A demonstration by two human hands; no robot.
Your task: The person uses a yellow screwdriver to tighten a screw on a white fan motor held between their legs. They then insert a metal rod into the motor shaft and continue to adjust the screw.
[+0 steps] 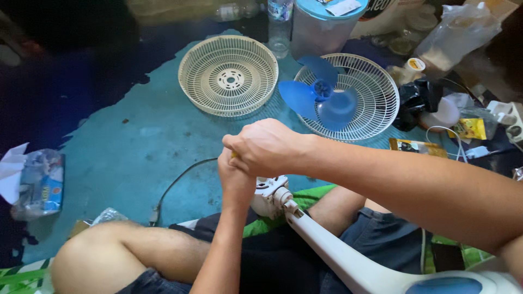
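— While both hands are bunched over the lap like that, what is being worked on?

— The white fan head (pixel 271 194), at the top of the pole (pixel 332 245) that slants across the knees from the near right. The left hand (pixel 235 182) is wrapped tight against the head's left side, bracing it. The right hand (pixel 267 147) sits on top as a closed fist, touching the left.

— Holding a tool?

— Only a sliver of a yellow thing (pixel 234 155) peeks out between the fists; it may be a screwdriver handle, but I can't be sure. The right fist is clamped on it.

— So which step is this?

— I'd judge it to be work on a fastening at the head, with the fan already stripped. The blue blade (pixel 318 98) lies in one wire guard (pixel 378 109) on the far right, and the other guard (pixel 229 73) is just left of it, both well apart from the hands.

— What does the next move call for?

— A steady left-hand brace while the right one turns, keeping the tip seated.

— What's hidden?

— The fastening itself, all the fingertips, and most of the base (pixel 447 284), cut off at the near edge. The clutter at the far right is hard to make out.
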